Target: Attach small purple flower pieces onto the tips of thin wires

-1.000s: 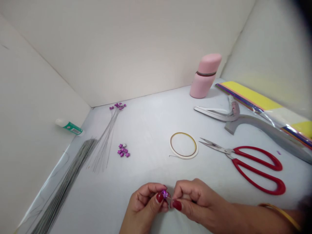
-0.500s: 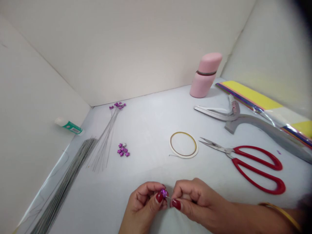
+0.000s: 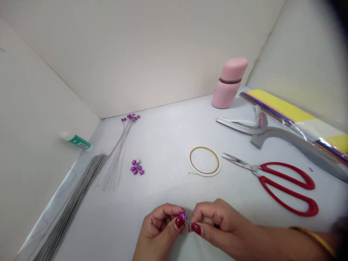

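Between thumb and fingers, my left hand (image 3: 162,229) pinches a small shiny purple star (image 3: 183,216) near the bottom middle. Just to its right, my right hand (image 3: 217,224) is closed on a thin wire (image 3: 187,220) whose visible end meets the star. Whether the tip is inside the star is too small to tell. Several loose purple stars (image 3: 137,168) and a silver one lie in a small pile up and to the left. Beyond them, wires topped with purple stars (image 3: 131,117) rest on the table.
A bundle of grey wires (image 3: 73,206) and a glue tube (image 3: 78,141) are at left. A tape roll (image 3: 192,167) lies mid-table beside red-handled scissors (image 3: 254,168). Behind are a pink bottle (image 3: 226,94), grey strips (image 3: 288,135) and a packet of coloured paper (image 3: 288,110).
The star has turned slightly between my left fingertips. Both hands stay in nearly the same place, still holding the star and the wire.
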{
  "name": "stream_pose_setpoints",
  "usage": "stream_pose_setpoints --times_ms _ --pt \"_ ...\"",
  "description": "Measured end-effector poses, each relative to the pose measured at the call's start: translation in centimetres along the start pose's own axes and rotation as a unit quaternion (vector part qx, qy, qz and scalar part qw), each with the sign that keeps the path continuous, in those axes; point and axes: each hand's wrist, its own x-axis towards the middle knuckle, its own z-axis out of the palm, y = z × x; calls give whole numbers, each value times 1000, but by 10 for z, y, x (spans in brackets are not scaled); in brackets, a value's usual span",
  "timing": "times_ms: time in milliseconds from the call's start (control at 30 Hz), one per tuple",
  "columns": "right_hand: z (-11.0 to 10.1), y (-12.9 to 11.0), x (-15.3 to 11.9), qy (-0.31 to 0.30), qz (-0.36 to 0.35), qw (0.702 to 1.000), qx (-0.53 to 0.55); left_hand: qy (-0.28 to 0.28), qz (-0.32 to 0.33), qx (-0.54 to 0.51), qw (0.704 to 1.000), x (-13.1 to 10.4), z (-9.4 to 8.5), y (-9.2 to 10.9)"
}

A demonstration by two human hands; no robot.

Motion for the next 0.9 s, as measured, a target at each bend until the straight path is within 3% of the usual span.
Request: stream_pose_setpoints --times_ms 500,900 --pt "0 2 1 -11 -5 1000 3 27 48 110 992 -4 -2 3" --pt "1 4 0 -20 6 1000 -19 1 86 165 983 -5 -8 -3"
